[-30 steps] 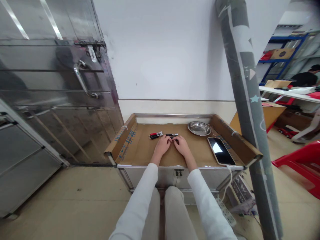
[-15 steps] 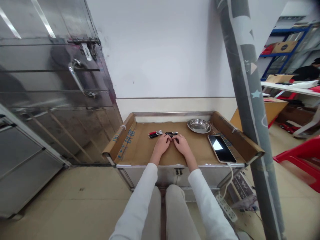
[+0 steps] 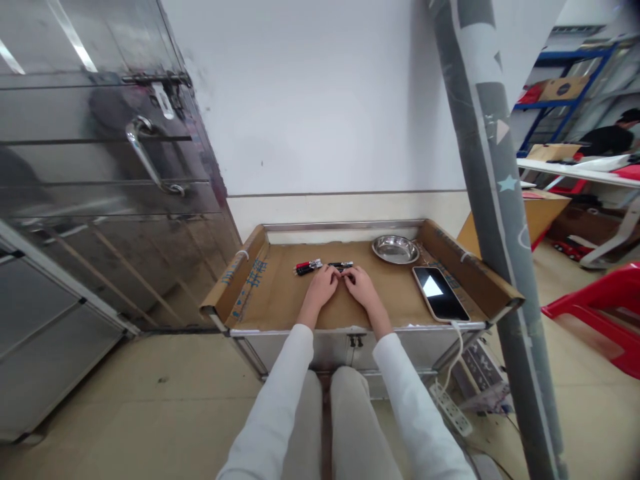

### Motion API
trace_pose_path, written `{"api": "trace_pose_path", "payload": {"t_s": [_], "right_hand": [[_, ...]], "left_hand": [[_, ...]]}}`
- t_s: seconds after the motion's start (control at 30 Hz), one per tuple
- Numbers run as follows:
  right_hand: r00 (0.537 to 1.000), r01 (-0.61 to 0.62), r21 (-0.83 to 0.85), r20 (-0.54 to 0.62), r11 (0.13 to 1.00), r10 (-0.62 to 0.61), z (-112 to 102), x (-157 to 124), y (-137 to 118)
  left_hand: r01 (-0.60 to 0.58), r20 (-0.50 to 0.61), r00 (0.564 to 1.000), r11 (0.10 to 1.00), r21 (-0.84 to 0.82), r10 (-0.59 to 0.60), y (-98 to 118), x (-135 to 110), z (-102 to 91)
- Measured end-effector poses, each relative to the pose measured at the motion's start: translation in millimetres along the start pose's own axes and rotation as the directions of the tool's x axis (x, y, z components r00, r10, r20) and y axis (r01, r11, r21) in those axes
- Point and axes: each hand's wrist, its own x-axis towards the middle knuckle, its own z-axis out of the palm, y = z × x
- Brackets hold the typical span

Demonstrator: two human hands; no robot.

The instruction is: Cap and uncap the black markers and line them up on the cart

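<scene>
My left hand point(image 3: 321, 285) and my right hand point(image 3: 361, 287) rest close together on the cardboard-lined table point(image 3: 280, 297), fingers curled and meeting around a small dark item that I cannot make out. Just beyond the fingertips lies a black pen-like piece point(image 3: 341, 265). To its left sits a small bundle of red and black pens point(image 3: 307, 267). Both sleeves are white.
A steel dish point(image 3: 395, 249) stands at the back right of the table, and a phone point(image 3: 441, 293) with a cable lies at the right. A grey rolled mat point(image 3: 493, 187) leans on the right. A metal door point(image 3: 100, 173) is at left. A person sits far right.
My hands stay together in the same spot. The view has shifted slightly, so the table appears a little higher and to the left.
</scene>
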Motion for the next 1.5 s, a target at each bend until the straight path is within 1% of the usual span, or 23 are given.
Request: {"api": "trace_pose_path", "payload": {"t_s": [0.13,0.27,0.4,0.67,0.93,1.1,1.3,1.5], "right_hand": [[1.000,0.006,0.006,0.003,1.000,-0.006,-0.3,-0.1,-1.3],[0.999,0.034,-0.003,0.032,0.999,-0.034,-2.9,0.2,-4.6],[0.997,0.053,0.023,0.055,0.998,-0.054,-5.2,0.2,-8.0],[0.998,0.049,0.035,0.049,0.998,-0.050,-4.7,0.0,-7.9],[0.998,0.035,0.055,0.058,0.998,-0.038,-5.6,0.6,-7.5],[0.999,0.030,0.058,0.041,0.998,-0.032,-5.7,0.0,-8.5],[0.999,0.024,0.053,0.032,0.998,-0.026,-4.3,-0.3,-7.4],[0.999,0.031,0.074,0.016,0.997,-0.033,-2.6,-0.5,-3.8]], "left_hand": [[0.003,-0.038,0.999,1.000,-0.018,-0.004,-1.2,-0.2,1.5],[-0.016,-0.013,1.000,1.000,0.002,0.016,-1.5,-0.3,1.0],[-0.017,0.011,1.000,1.000,0.023,0.017,0.6,-0.3,-1.0],[-0.002,0.033,0.999,0.999,0.037,0.001,-1.3,0.5,-0.6],[-0.013,0.036,0.999,0.998,0.065,0.011,-6.0,0.9,2.3],[-0.012,0.042,0.999,0.997,0.072,0.009,-4.0,0.7,0.6],[0.007,0.044,0.999,0.999,0.048,-0.009,-0.1,0.1,-2.1],[0.013,0.040,0.999,0.999,0.037,-0.015,-3.9,0.8,1.1]]}}
